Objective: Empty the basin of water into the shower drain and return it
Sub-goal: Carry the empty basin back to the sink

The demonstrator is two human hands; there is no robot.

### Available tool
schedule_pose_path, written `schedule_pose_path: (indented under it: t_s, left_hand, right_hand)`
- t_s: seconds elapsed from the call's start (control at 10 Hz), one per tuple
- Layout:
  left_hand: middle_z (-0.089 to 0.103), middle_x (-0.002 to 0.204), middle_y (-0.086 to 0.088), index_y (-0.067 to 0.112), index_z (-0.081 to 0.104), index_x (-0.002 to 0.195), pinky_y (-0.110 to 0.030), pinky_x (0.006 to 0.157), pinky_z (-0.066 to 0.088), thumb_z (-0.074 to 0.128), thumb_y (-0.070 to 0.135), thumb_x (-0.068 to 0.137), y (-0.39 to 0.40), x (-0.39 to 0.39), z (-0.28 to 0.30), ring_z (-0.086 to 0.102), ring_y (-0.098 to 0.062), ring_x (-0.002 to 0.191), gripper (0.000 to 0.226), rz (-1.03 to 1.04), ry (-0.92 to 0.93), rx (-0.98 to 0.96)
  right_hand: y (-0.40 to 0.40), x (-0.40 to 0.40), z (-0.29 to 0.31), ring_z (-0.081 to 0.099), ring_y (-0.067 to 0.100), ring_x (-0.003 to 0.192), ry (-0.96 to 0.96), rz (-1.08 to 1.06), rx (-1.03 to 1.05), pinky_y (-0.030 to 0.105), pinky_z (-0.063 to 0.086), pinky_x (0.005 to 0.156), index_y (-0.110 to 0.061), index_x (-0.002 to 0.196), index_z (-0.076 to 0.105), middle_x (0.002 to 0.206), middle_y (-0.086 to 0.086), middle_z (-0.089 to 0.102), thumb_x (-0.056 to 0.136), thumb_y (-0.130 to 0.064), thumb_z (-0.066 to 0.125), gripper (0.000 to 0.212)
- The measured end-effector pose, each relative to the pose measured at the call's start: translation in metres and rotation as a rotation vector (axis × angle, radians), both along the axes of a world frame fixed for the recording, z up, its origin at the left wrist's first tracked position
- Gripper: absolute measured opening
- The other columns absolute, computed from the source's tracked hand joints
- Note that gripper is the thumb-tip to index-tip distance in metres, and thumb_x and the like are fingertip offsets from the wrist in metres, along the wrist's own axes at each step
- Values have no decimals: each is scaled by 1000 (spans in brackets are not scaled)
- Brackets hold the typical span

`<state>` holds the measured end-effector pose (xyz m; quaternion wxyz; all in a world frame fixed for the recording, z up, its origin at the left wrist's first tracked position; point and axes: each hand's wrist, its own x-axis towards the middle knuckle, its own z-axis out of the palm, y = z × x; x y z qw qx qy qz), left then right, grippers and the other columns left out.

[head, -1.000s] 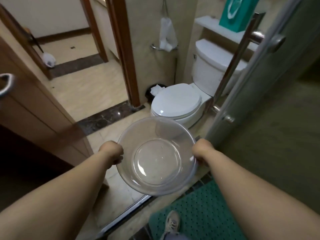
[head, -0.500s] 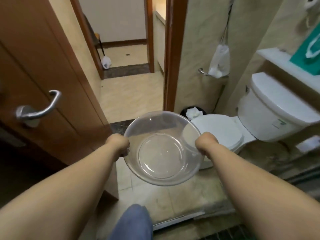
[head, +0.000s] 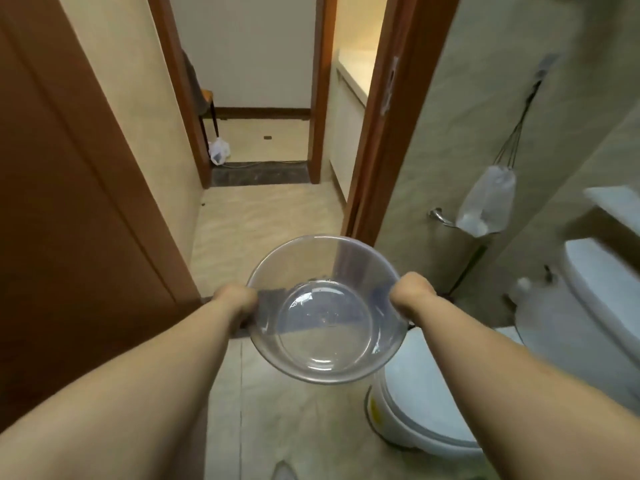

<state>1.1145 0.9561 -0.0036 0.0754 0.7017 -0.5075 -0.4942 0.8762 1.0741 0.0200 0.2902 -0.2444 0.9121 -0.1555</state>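
Observation:
A clear plastic basin point(head: 325, 320) hangs in front of me at chest height, above the tiled bathroom floor. It looks empty apart from a few drops. My left hand point(head: 235, 299) grips its left rim and my right hand point(head: 410, 292) grips its right rim, fingers curled under the edge. The basin is tilted slightly toward me. The shower and its drain are out of view.
A wooden door point(head: 69, 202) stands open on the left, beside the doorway point(head: 270, 209) straight ahead leading to a hallway. A white toilet point(head: 485, 375) sits at the lower right. A plastic bag point(head: 485, 206) hangs on the right wall.
The view has swung left from the shower door and green mat toward the doorway. The toilet has slid to the right edge. Both hands keep their grip on the basin.

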Motion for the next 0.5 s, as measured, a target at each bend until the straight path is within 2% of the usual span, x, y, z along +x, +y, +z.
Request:
schedule_pose_path:
  t_s: [0.1,0.2,0.3,0.4,0.5]
  left_hand:
    - [57,81,-15,4,55,75,-30,59,47,51,4,90,-74,-14,-12,56,-26,63,16,-105,-98,-41]
    - [58,74,-19,2,57,72,-29,54,50,54,-1,87,-130,-31,-7,59,-28,61,15,-65,-44,-5]
    - [55,75,-20,1,55,76,-30,56,46,48,-6,88,-189,-52,-7,54,-26,56,16,41,83,20]
    - [52,71,-14,2,53,80,-29,60,48,46,-6,90,-244,-71,-2,55,-28,63,14,115,121,-8]
    - [51,74,-15,4,50,72,-34,65,49,46,-6,90,-307,-93,7,53,-29,65,20,176,129,-16]
  right_hand:
    - [-66,-21,4,60,36,115,42,42,44,36,49,87,5,122,58,125,21,62,94,-9,45,34]
    - [-122,-40,3,61,36,115,38,63,53,33,43,77,5,123,57,125,22,62,93,-9,45,35]
    - [-182,-62,6,60,34,118,40,75,32,35,47,86,5,123,57,127,21,61,94,-9,46,35]
    - [-243,-83,5,62,33,115,35,107,46,32,48,82,5,121,58,124,19,64,94,-8,44,34]
    - [-311,-105,5,57,34,122,21,151,26,35,47,96,4,129,55,131,19,59,95,-9,44,37]
